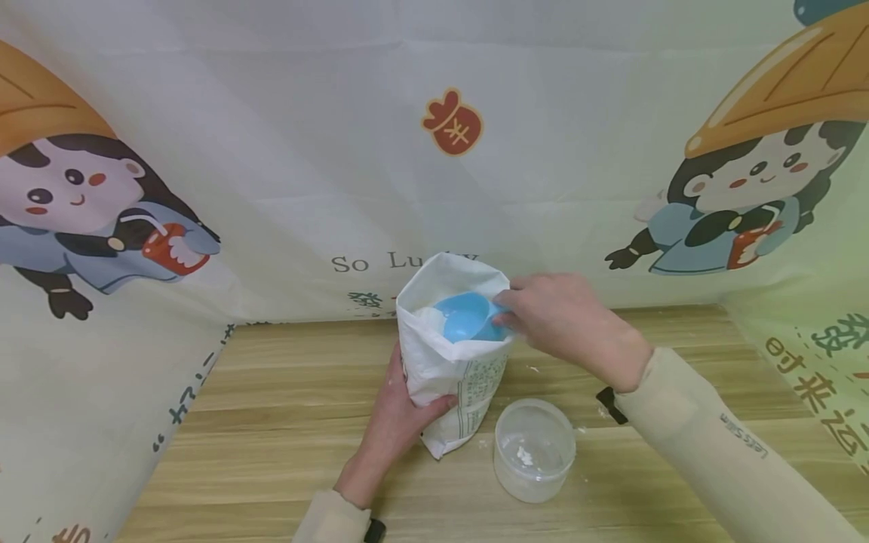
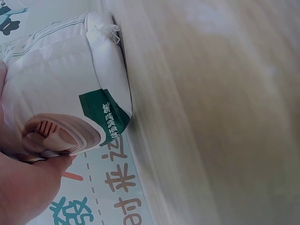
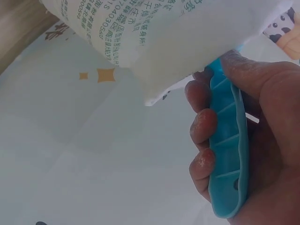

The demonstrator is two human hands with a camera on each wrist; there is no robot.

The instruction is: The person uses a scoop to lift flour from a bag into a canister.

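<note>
A white printed bag (image 1: 434, 369) of white powder stands on the wooden table, its top open. My left hand (image 1: 407, 407) grips its lower left side, the thumb across the front. In the left wrist view the bag (image 2: 56, 79) shows a green label and a food picture. My right hand (image 1: 557, 313) holds a blue scoop (image 1: 465, 317), whose bowl is inside the bag's mouth beside the white powder. In the right wrist view the fingers curl round the scoop's ribbed handle (image 3: 227, 145). A clear round tub (image 1: 534, 452) with a little white powder stands right of the bag.
The wooden tabletop (image 1: 271, 437) has small specks of powder near the tub. A pale printed cloth (image 1: 305, 151) with cartoon figures and lettering hangs behind the table and along both sides.
</note>
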